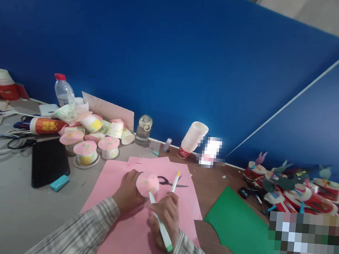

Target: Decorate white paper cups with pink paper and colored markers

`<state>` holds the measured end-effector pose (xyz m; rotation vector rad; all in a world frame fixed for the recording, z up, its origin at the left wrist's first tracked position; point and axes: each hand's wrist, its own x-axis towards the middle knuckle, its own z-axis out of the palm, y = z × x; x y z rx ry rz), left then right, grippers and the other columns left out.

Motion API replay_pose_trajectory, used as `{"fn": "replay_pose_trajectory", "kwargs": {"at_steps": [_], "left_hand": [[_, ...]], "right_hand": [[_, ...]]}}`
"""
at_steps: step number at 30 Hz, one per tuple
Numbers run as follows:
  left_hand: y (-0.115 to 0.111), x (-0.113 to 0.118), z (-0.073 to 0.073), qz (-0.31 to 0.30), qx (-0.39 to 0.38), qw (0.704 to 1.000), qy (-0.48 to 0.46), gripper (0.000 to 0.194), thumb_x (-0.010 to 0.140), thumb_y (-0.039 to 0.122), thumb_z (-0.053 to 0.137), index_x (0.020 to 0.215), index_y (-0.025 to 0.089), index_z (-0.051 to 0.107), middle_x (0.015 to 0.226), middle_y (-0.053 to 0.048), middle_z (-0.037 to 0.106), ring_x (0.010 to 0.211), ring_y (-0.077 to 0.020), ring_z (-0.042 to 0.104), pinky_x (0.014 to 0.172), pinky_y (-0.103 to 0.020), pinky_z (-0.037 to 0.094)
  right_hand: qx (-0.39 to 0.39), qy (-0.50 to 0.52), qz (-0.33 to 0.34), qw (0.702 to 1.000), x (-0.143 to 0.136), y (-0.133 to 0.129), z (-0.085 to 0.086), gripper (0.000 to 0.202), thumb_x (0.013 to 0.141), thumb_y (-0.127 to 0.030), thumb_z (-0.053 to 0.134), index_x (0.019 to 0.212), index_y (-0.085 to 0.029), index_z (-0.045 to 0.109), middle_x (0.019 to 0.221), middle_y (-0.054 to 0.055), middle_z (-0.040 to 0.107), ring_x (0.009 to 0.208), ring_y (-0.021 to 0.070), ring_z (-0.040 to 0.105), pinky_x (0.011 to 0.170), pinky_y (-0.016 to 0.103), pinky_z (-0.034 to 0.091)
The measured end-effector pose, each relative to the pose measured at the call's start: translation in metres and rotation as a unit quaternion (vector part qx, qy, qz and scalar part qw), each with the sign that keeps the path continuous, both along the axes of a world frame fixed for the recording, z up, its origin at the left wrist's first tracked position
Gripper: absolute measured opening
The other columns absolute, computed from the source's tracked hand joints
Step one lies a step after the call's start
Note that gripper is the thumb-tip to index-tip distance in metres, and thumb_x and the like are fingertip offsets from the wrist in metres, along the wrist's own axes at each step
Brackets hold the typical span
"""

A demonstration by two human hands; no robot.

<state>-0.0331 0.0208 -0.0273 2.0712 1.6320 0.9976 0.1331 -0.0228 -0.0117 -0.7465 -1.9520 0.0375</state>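
Note:
My left hand (128, 191) is closed around a paper cup topped with a round pink paper disc (147, 184), marked with small coloured dabs. In my right hand (166, 217) is a white marker with a green end (161, 228), its tip touching or nearly touching the disc's lower edge. A second white marker with a yellow tip (175, 181) sticks up from behind the fingers of that hand; whether it is gripped there I cannot tell. Beneath both hands lie large pink paper sheets (147, 239). Dark-handled scissors (164, 181) rest on the paper just beyond, partly hidden.
Left stand several pink-topped cups (86, 151), a black tablet-like slab (49, 164) and a turquoise marker cap (59, 182). Behind are a water bottle (143, 130) and stacked paper cups (193, 139). Green paper (238, 228) and decorated red cups (297, 189) lie right. A blue partition (163, 63) closes the back.

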Motion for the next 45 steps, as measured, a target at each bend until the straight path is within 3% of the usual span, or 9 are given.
{"fn": "replay_pose_trajectory", "kwargs": {"at_steps": [45], "left_hand": [[-0.0009, -0.0001, -0.0006, -0.004, 0.019, 1.0, 0.009, 0.052, 0.048, 0.022, 0.063, 0.098, 0.026, 0.05, 0.084, 0.001, 0.053, 0.086, -0.0224, 0.05, 0.082, -0.041, 0.042]], "right_hand": [[-0.003, 0.008, -0.002, 1.0, 0.0011, -0.0011, -0.0014, 0.016, 0.083, -0.028, 0.046, 0.079, -0.021, 0.06, 0.061, -0.002, 0.058, 0.055, 0.0148, 0.052, 0.068, 0.038, 0.041]]}}
